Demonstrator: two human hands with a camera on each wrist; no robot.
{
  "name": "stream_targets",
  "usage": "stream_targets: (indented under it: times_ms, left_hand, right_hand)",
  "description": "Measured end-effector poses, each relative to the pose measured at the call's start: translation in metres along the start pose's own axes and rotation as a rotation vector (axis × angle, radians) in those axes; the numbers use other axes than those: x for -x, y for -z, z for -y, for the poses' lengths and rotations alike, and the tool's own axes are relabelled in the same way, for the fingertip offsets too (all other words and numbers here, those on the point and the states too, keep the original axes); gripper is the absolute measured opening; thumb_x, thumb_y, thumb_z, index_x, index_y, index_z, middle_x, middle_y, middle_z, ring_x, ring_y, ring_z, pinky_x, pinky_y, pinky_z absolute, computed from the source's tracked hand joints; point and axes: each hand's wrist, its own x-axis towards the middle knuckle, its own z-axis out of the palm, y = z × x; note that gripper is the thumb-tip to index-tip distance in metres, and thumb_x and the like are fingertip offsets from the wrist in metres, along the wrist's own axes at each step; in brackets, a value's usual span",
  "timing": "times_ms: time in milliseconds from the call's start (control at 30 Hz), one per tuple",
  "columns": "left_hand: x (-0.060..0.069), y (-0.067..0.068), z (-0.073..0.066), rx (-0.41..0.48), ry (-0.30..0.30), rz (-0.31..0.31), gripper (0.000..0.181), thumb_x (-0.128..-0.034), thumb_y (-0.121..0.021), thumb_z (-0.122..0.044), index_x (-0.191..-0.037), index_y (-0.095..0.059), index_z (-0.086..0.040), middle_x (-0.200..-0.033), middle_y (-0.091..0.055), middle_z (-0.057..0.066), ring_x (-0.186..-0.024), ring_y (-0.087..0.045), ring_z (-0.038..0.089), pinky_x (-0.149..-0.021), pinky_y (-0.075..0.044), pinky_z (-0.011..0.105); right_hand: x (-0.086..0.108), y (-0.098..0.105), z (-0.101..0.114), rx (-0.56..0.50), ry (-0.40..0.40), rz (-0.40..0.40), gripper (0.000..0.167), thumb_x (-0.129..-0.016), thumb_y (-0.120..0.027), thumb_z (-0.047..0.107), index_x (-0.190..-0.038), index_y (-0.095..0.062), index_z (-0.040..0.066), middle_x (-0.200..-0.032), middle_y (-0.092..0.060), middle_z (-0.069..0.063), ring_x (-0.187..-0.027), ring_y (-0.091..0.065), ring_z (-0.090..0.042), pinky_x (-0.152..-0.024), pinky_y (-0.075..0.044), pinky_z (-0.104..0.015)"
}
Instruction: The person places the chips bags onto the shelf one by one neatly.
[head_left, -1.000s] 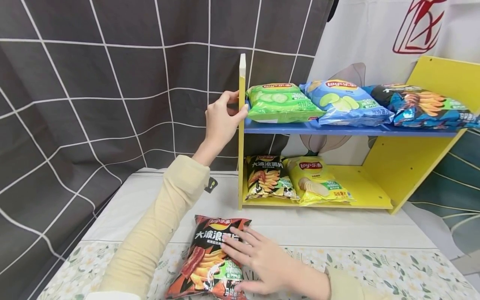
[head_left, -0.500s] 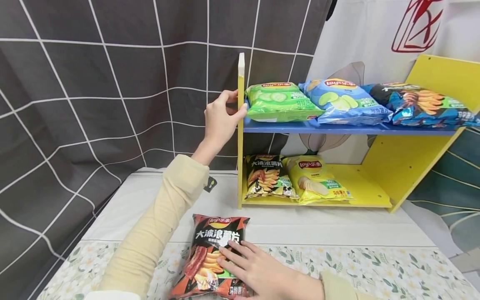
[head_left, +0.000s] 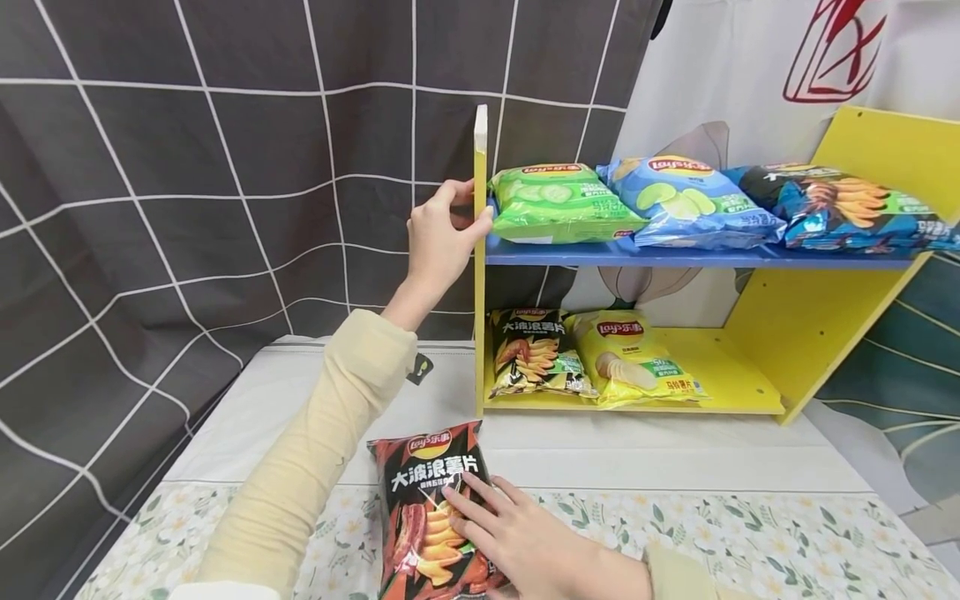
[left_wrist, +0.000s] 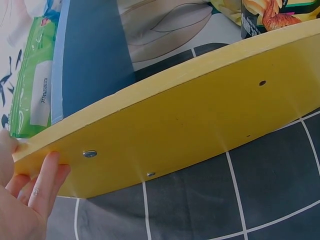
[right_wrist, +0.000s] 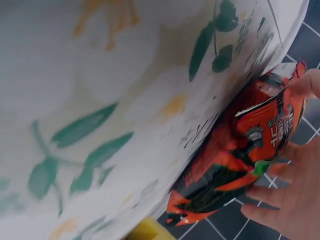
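Note:
My left hand (head_left: 442, 242) pinches the front edge of the yellow left side panel (head_left: 480, 333) of a two-tier shelf. In the left wrist view, its fingers (left_wrist: 46, 180) lie against the panel's outer face. My right hand (head_left: 528, 533) rests with spread, fairly straight fingers on a red and black bag of potato chips (head_left: 427, 500), which lies on the table before the shelf. In the right wrist view, the thumb touches the chip bag (right_wrist: 240, 145) near its end seam, while the other fingers touch its printed face. The bag's lower edge is cut off in the head view.
Green (head_left: 562, 204), blue (head_left: 686, 200) and dark blue (head_left: 847, 208) chip bags lie on the blue upper shelf (head_left: 697, 260). On the yellow lower shelf (head_left: 738, 383), a black chip bag (head_left: 536, 354) and a yellow one (head_left: 633, 358) stand side by side. A dark gridded cloth (head_left: 225, 150) hangs behind.
The red and black chip bag has turned under my right hand, its top swinging left and its lower end right. My left hand keeps its place on the side panel.

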Motion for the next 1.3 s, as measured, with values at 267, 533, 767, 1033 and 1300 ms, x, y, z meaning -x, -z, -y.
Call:
stream_targets:
  times_ms: [267,533,767,1033,1300]
  left_hand:
    - [-0.001,0.0,0.001,-0.01,-0.008,-0.003,0.038,-0.0878,-0.067,-0.024,-0.122,-0.062,-0.009,-0.113,-0.07,0.007,-0.08,-0.072,0.017,-0.073,-0.058,0.026]
    - [0.0,0.0,0.001,0.003,-0.003,-0.009,0.037,-0.0874,-0.068,-0.023,-0.121,-0.063,-0.009,-0.112,-0.071,0.007,-0.08,-0.072,0.02,-0.073,-0.058,0.028]
    - [0.0,0.001,0.0,0.003,-0.002,-0.004,0.037,-0.0877,-0.067,-0.023,-0.121,-0.063,-0.008,-0.112,-0.071,0.008,-0.08,-0.072,0.02,-0.074,-0.057,0.028]
    - [-0.001,0.001,0.0,0.002,-0.005,-0.005,0.037,-0.0879,-0.067,-0.023,-0.121,-0.063,-0.008,-0.112,-0.071,0.007,-0.08,-0.072,0.019,-0.074,-0.057,0.028]
    - [0.0,0.001,0.0,0.001,-0.006,-0.004,0.037,-0.0879,-0.067,-0.023,-0.122,-0.063,-0.008,-0.113,-0.071,0.008,-0.08,-0.072,0.019,-0.074,-0.057,0.028]
  right_hand:
    - [-0.01,-0.006,0.009,0.038,-0.063,-0.112,0.062,-0.084,-0.051,0.069,-0.116,-0.05,0.016,-0.148,-0.044,-0.012,-0.137,-0.041,-0.034,-0.099,-0.049,-0.039]
    - [-0.004,-0.003,0.007,0.031,-0.043,-0.11,0.086,-0.08,-0.071,0.035,-0.151,-0.028,0.016,-0.145,-0.047,-0.013,-0.129,-0.05,-0.036,-0.097,-0.051,-0.043]
    - [0.004,-0.006,0.001,0.084,-0.05,-0.163,0.085,-0.072,-0.073,0.026,-0.148,-0.037,0.018,-0.148,-0.043,-0.016,-0.134,-0.042,-0.04,-0.103,-0.045,-0.048]
    - [0.004,-0.013,-0.006,0.06,-0.023,-0.207,0.086,-0.071,-0.077,0.041,-0.146,-0.041,0.018,-0.152,-0.038,-0.012,-0.137,-0.039,-0.04,-0.098,-0.048,-0.049]
    - [0.002,-0.009,-0.017,0.193,0.049,-0.323,0.066,-0.077,-0.069,0.027,-0.139,-0.051,0.016,-0.14,-0.055,-0.005,-0.126,-0.052,-0.038,-0.093,-0.054,-0.042]
